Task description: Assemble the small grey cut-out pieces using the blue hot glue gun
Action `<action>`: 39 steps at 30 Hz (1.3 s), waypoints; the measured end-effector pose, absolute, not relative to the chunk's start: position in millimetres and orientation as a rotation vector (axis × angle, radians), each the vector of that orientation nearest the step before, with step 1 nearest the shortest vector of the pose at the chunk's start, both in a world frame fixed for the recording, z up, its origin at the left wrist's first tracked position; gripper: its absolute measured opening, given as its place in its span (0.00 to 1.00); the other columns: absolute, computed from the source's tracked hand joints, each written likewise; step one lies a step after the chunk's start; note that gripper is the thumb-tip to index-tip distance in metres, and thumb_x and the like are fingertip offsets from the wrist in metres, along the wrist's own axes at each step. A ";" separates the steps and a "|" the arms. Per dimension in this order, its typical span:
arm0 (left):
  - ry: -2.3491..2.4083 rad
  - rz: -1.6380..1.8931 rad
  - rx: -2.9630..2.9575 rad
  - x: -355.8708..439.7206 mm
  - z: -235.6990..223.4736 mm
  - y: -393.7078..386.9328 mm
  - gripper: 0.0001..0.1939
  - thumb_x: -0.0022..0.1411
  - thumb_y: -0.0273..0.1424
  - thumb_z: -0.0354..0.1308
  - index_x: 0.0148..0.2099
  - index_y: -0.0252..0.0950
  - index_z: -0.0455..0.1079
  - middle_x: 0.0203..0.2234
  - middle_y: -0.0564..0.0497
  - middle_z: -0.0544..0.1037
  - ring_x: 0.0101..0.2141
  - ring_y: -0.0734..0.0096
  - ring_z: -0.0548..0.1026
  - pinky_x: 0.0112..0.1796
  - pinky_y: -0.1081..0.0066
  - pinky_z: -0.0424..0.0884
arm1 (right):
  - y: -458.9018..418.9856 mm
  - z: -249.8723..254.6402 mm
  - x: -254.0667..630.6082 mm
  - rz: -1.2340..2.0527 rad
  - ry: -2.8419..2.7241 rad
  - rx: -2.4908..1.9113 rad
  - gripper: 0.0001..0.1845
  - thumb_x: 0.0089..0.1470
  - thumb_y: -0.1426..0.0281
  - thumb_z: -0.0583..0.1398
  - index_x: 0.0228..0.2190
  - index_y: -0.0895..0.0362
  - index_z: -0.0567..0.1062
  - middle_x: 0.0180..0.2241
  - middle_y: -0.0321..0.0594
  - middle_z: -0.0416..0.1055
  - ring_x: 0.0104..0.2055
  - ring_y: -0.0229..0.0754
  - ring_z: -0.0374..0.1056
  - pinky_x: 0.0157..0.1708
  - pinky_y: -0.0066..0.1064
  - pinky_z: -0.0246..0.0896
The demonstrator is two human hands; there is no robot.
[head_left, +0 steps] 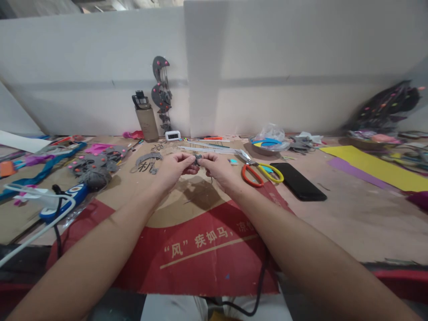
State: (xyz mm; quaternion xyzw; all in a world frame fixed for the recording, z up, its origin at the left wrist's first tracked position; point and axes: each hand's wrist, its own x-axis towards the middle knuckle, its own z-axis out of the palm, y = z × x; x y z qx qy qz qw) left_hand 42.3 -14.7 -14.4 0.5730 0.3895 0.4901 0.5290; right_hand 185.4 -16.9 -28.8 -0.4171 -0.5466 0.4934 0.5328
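Note:
Held between the fingertips of both hands is a small dark grey piece (pixel 197 158), too small to make out exactly. My left hand (pixel 180 166) pinches it from the left, and my right hand (pixel 214 166) grips its other side. Both hands hover over a red and tan cardboard sheet (pixel 214 258). Just left of my left hand lies a grey cut-out shape with a character in it (pixel 147 164). To the right of my right hand rest scissors (pixel 257 167) with one red and one yellow handle, partly beside a black phone (pixel 299 182).
A bottle (pixel 147 120) and a small white digital clock (pixel 173 135) stand at the back by the white panel. Grey pieces with pink pins and a grey yarn ball (pixel 96 178) lie at left. A blue glue gun (pixel 65 203) trails a cable. Yellow sheets (pixel 377 167) lie right.

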 end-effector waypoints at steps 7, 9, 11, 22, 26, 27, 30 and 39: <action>0.993 1.167 1.532 45.4 -9.6 -24.5 0.11 0.51 0.34 0.62 0.32 0.29 0.71 0.21 0.48 0.76 0.23 0.74 0.74 0.29 0.71 0.73 | -13.6 -31.9 184.9 1.038 -1.352 -1.103 0.08 0.42 0.66 0.58 0.20 0.57 0.66 0.18 0.31 0.59 0.20 0.31 0.50 0.21 0.27 0.43; 0.988 1.189 1.455 45.0 -10.4 -22.0 0.10 0.51 0.33 0.62 0.31 0.29 0.71 0.21 0.48 0.76 0.22 0.74 0.74 0.29 0.72 0.73 | -14.9 -30.0 185.2 1.101 -1.354 -1.055 0.08 0.42 0.66 0.58 0.20 0.57 0.66 0.19 0.30 0.59 0.20 0.30 0.50 0.21 0.27 0.43; 0.984 1.223 1.357 44.1 -11.5 -18.1 0.09 0.50 0.32 0.62 0.30 0.29 0.71 0.20 0.49 0.75 0.22 0.74 0.74 0.29 0.72 0.73 | -17.2 -26.7 185.6 1.215 -1.356 -0.953 0.08 0.42 0.65 0.58 0.21 0.57 0.66 0.18 0.29 0.57 0.19 0.30 0.49 0.20 0.27 0.44; 1.097 1.214 1.457 41.7 -13.3 -19.1 0.12 0.51 0.36 0.61 0.30 0.30 0.72 0.19 0.48 0.74 0.20 0.75 0.71 0.24 0.73 0.70 | -17.1 -28.1 183.3 1.202 -1.290 -0.941 0.09 0.39 0.66 0.59 0.23 0.57 0.66 0.20 0.28 0.58 0.19 0.29 0.50 0.19 0.25 0.44; 1.118 1.204 1.543 41.9 -14.0 -20.8 0.13 0.52 0.38 0.60 0.30 0.31 0.72 0.20 0.49 0.75 0.20 0.75 0.71 0.25 0.73 0.70 | -15.6 -30.9 183.2 1.127 -1.318 -0.998 0.08 0.40 0.65 0.59 0.22 0.56 0.65 0.20 0.29 0.58 0.20 0.30 0.51 0.20 0.26 0.46; 1.122 1.202 1.558 42.2 -13.4 -21.6 0.13 0.52 0.38 0.60 0.30 0.31 0.72 0.20 0.49 0.75 0.20 0.75 0.71 0.25 0.73 0.70 | -15.4 -31.2 183.3 1.103 -1.326 -1.017 0.08 0.40 0.66 0.59 0.22 0.56 0.65 0.20 0.29 0.58 0.20 0.30 0.51 0.20 0.26 0.46; 1.133 1.197 1.589 43.7 -11.1 -24.6 0.12 0.51 0.38 0.60 0.29 0.32 0.72 0.19 0.48 0.75 0.20 0.75 0.71 0.25 0.72 0.70 | -14.5 -31.7 184.1 1.046 -1.350 -1.069 0.07 0.40 0.66 0.58 0.21 0.56 0.65 0.19 0.30 0.58 0.21 0.31 0.52 0.21 0.26 0.46; 1.055 1.184 1.556 44.7 -14.3 -21.3 0.12 0.51 0.37 0.61 0.28 0.32 0.72 0.18 0.49 0.74 0.20 0.75 0.71 0.26 0.72 0.69 | -12.3 -31.9 185.0 1.031 -1.381 -1.112 0.05 0.41 0.68 0.56 0.20 0.56 0.65 0.18 0.31 0.59 0.20 0.31 0.51 0.21 0.27 0.44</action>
